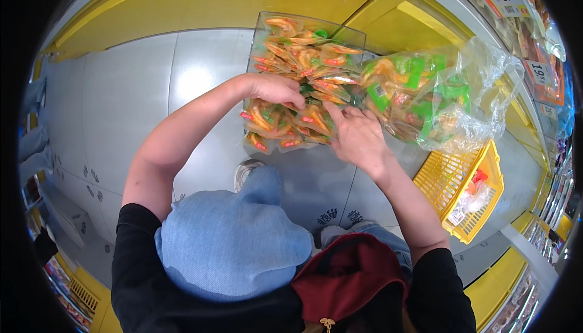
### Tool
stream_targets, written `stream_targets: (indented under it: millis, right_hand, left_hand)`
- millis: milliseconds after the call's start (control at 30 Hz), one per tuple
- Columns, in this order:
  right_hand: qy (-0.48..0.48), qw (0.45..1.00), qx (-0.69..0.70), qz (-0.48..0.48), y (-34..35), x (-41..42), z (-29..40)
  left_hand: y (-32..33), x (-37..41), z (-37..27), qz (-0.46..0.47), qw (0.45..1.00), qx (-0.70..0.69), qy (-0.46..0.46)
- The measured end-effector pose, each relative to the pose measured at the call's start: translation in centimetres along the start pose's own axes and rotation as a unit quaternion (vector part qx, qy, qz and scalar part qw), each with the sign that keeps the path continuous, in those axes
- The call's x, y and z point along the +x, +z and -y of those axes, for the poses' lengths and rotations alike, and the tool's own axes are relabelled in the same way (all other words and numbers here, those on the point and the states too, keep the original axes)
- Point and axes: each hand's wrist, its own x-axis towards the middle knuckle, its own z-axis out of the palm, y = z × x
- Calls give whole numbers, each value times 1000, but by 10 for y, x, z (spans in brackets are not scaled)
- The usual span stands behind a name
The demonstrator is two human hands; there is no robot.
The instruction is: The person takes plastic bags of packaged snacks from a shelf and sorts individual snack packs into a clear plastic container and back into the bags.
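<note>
In front of me a clear plastic bin [348,31] is filled with small sealed packets of orange-yellow food [309,57], many with red and green printing. My left hand [278,90] reaches in over the bin's left side, thumb and fingers bent down among the packets. Opposite it, my right hand [360,135] is at the near right part, index finger extended and touching a packet [314,120], other fingers curled. Whether either hand grips a packet is unclear. Right of the bin lies a large clear plastic bag [483,91] holding more packets with green labels.
A yellow plastic basket [455,187] with a few packaged items is on the tiled floor to the right. Yellow shelf bases [218,7] border the far side. Price tags [539,75] and hanging goods line the right. My denim-covered knee [232,242] is near the bin.
</note>
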Motion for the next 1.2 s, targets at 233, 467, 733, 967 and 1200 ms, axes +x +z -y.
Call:
stream_targets:
  millis: [233,467,733,967,1200]
  right_hand:
    - [4,986,119,-116,36,26,23]
    - [-124,978,162,-33,35,10,-34]
    - [-19,988,136,72,0,18,14]
    - [56,969,239,-10,13,38,-1]
    - [32,969,233,80,30,89,17]
  left_hand:
    - [-3,19,20,28,988,-146,45]
    - [-11,22,21,5,989,-146,1]
    - [-3,20,26,-13,985,-171,1]
    - [-7,19,21,17,997,-80,10]
    - [7,17,28,-111,992,65,1]
